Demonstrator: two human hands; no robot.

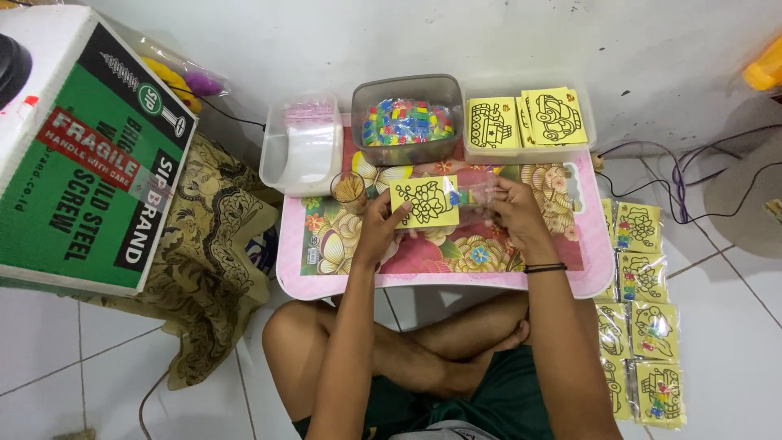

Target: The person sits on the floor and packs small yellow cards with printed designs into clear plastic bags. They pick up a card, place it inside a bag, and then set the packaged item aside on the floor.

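My left hand (pixel 380 222) grips the left edge of a yellow card (pixel 425 202) printed with a black flower outline, holding it above the small pink table (pixel 289 273). My right hand (pixel 513 210) holds a clear plastic sleeve (pixel 476 195) with small coloured pieces at the card's right edge; the card's right end seems to sit inside the sleeve. Both hands hover over the floral tabletop. My crossed legs are under the table.
At the table's back stand a tub of clear bags (pixel 303 147), a grey tub of coloured packets (pixel 407 122) and a tub of yellow cards (pixel 529 121). A small glass (pixel 349 189) sits left. Packed cards (pixel 648 318) line the floor right. A cardboard box (pixel 90 155) stands left.
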